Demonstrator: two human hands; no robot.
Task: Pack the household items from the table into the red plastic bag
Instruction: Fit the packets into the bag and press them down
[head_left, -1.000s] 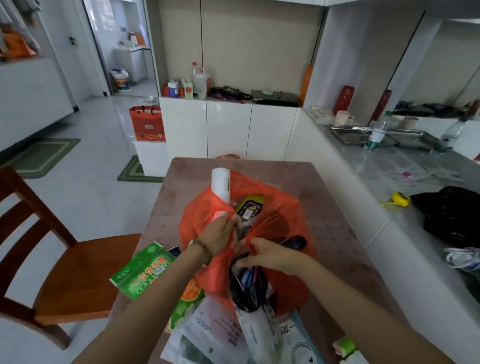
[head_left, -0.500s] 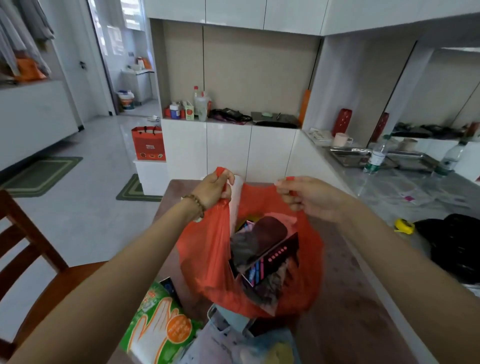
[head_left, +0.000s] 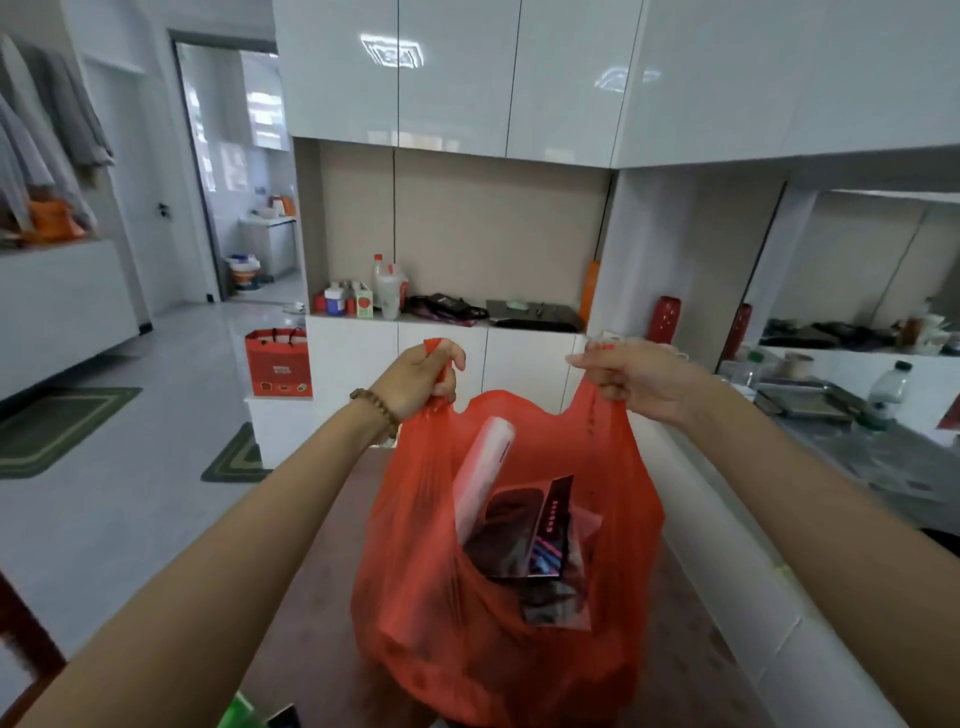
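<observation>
Red plastic bag (head_left: 498, 613) hangs over table (head_left: 322, 597), mouth spread — left hand (head_left: 421, 379) grips one handle, right hand (head_left: 631, 376) pinches other. White tube (head_left: 480, 473), dark packet (head_left: 524, 535) inside. Step: settling load. Next — green pack (head_left: 236, 714) at table edge likely goes in.

Between the left hand (head_left: 421, 379) and right hand (head_left: 631, 376) the mouth of the thin red plastic bag (head_left: 467, 623) gaped open; below, a white plastic tube (head_left: 480, 478) and a dark flat packet (head_left: 524, 535) crowded it.
</observation>
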